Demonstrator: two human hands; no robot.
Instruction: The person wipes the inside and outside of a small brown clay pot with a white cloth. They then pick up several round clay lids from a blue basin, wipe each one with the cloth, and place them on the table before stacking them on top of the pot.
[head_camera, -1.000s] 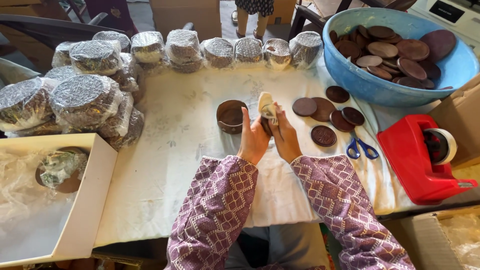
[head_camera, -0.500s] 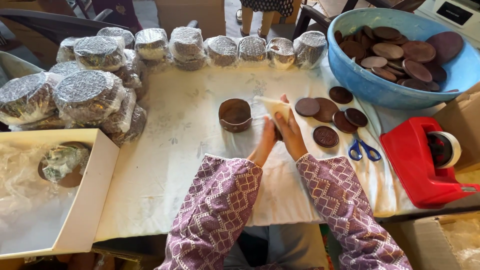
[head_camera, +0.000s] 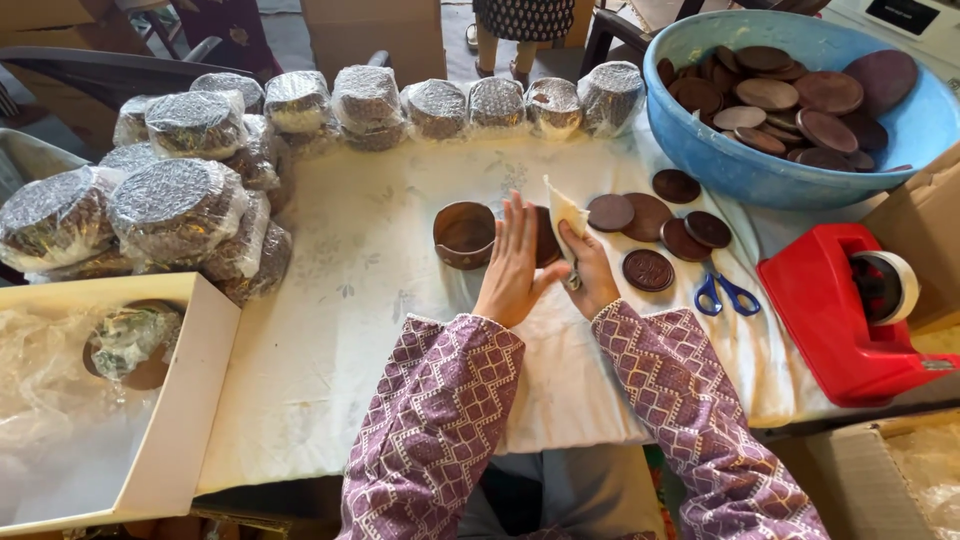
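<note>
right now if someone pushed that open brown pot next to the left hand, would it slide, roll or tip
The brown pot stands upright with its mouth up and looks squat, so it would likely slide on the white cloth rather than tip or roll. It looks like fired clay, so probably stiff, weighty for its size, and chippable if knocked against the left hand side discs.

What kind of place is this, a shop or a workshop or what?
Probably a small home packing workshop: rows of bubble-wrapped bundles on a cloth-covered table, a red tape dispenser, and a blue basin of brown lids, with cardboard boxes around.
</note>
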